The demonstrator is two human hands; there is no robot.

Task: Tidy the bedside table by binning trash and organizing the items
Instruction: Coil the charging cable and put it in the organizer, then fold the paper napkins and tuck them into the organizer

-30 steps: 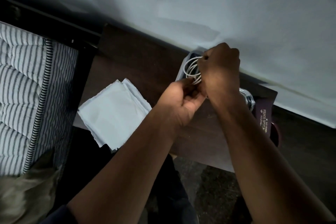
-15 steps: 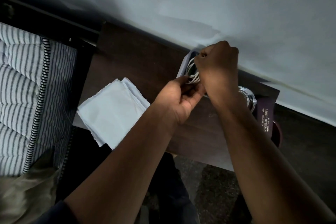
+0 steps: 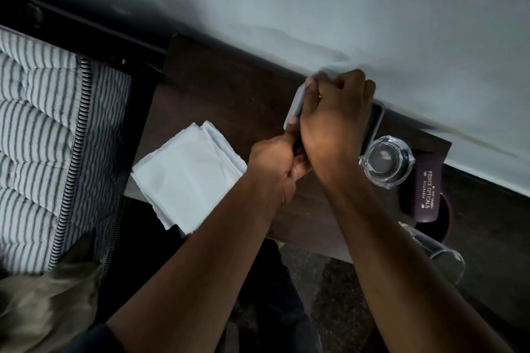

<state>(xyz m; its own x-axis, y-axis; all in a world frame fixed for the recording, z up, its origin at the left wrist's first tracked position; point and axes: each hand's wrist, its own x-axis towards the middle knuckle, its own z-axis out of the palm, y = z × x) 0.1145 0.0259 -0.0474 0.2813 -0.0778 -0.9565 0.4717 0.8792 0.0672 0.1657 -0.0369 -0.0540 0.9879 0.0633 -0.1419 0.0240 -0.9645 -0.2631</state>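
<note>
On the dark wooden bedside table [image 3: 223, 89], a shallow grey tray [image 3: 293, 108] stands against the wall. My right hand [image 3: 335, 117] is down in the tray with its fingers curled tight. My left hand [image 3: 275, 169] presses up under the right wrist, one finger along the tray's left edge. The white cable coil seen in the earlier frames is hidden under both hands. A stack of folded white cloths [image 3: 189, 178] lies to the left on the table's front edge.
A clear glass bowl [image 3: 385, 162] sits just right of the tray, beside a maroon spectacle case [image 3: 427, 195]. A clear tumbler [image 3: 441, 258] is near my right forearm. A striped mattress [image 3: 37, 137] borders the left, with the pale wall behind.
Both hands have moved away from me and down into the tray with the cable coil. The white loops, visible before, are now covered by my right hand.
</note>
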